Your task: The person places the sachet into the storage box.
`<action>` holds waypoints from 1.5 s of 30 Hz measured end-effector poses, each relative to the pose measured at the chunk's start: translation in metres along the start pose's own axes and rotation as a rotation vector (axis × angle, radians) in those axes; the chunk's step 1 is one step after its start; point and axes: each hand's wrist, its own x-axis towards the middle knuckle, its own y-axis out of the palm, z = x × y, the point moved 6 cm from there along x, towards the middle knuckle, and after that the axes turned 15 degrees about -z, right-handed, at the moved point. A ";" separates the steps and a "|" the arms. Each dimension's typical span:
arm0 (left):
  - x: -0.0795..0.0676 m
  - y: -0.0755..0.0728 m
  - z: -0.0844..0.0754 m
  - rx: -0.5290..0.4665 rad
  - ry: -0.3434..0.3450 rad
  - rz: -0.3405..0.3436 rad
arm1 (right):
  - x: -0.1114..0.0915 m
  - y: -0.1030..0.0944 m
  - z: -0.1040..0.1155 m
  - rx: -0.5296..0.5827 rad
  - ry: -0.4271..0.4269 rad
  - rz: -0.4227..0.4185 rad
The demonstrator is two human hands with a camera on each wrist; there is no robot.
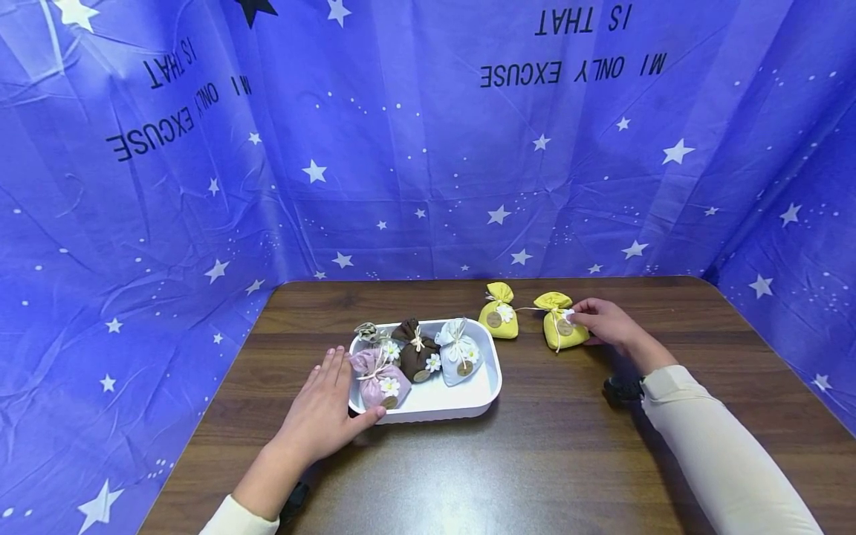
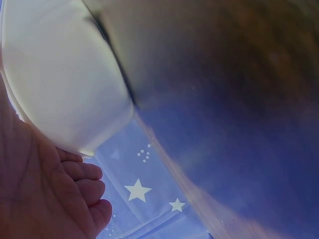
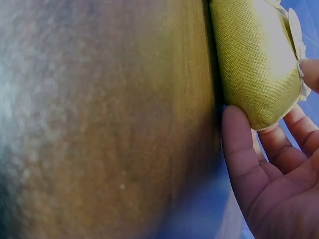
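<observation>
Left hand (image 1: 321,412) is resting, spread wide, on one white tray (image 1: 441,400), which is holding four pouches: greyish pouch (image 1: 367,332), pink pouch (image 1: 376,369), brown pouch (image 1: 412,354), white pouch (image 1: 455,364). Rightward, on table (image 1: 535,446), two are sitting: left yellow pouch (image 1: 506,327), right yellow pouch (image 1: 553,328), which right hand (image 1: 610,325) is gripping.

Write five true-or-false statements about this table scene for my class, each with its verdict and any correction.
1. The right hand grips a yellow cloth pouch. True.
2. The left hand touches a white rounded-rectangular tray. True.
3. The other yellow cloth pouch is inside the tray. False: it is outside, on the brown wood-grain table.
4. The white cloth pouch is left of the dark brown cloth pouch. False: it is to the right.
5. The pink cloth pouch bears a white flower. True.
</observation>
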 end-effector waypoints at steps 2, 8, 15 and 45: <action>0.000 0.000 0.000 -0.002 -0.002 -0.002 | 0.000 0.000 0.000 0.003 -0.006 -0.006; -0.001 0.000 0.000 -0.006 -0.006 -0.004 | 0.001 0.001 -0.001 0.011 -0.006 -0.010; -0.001 0.000 0.000 -0.004 -0.003 -0.006 | -0.002 0.000 0.001 0.018 -0.010 -0.038; 0.000 0.000 0.001 -0.017 -0.018 0.012 | -0.011 0.003 0.010 0.053 -0.030 -0.061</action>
